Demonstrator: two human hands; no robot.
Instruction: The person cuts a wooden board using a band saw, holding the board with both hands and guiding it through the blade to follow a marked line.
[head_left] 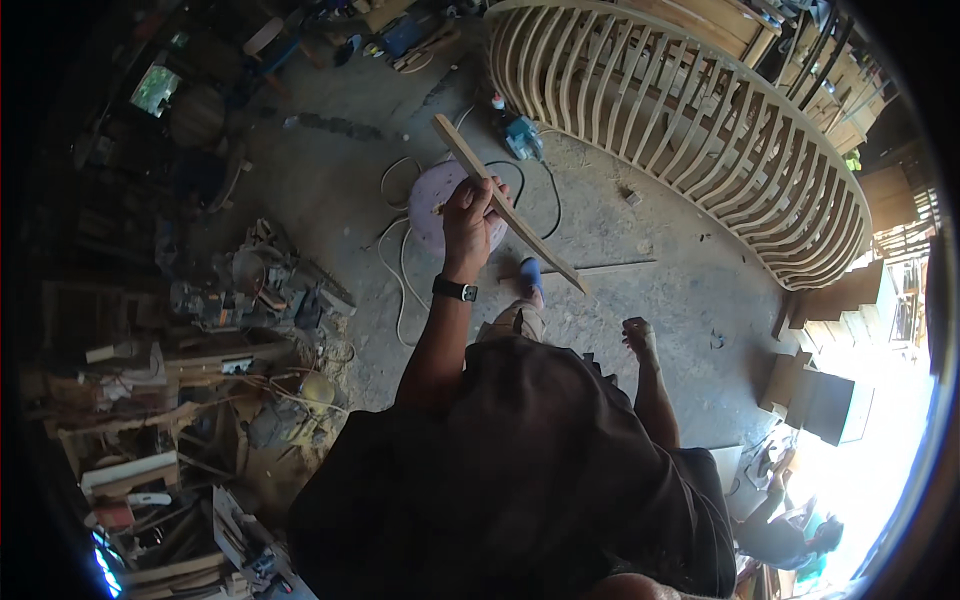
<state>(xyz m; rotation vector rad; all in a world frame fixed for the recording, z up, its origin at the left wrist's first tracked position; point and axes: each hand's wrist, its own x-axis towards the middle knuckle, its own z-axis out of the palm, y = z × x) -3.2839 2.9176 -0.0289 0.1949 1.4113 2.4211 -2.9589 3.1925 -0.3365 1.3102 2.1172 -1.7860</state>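
Observation:
My left hand (468, 222), with a dark watch on its wrist, is closed around a long, slightly curved wooden slat (540, 250). The slat slants from the upper left down to the right, its two ends free in the air. Below it on the floor is a round pale-purple stool top (428, 215), partly covered by my hand. My right hand (641, 338) hangs low at my side, fingers loosely bent and a little apart. No object shows in it.
A large boat-shaped frame of curved wooden ribs (650, 110) fills the upper right. A teal power tool (523, 138) and loose cords lie on the floor near the stool. A thin strip (610, 267) lies ahead of me. Scrap wood (130, 470) crowds the left; another person (780, 540) is at lower right.

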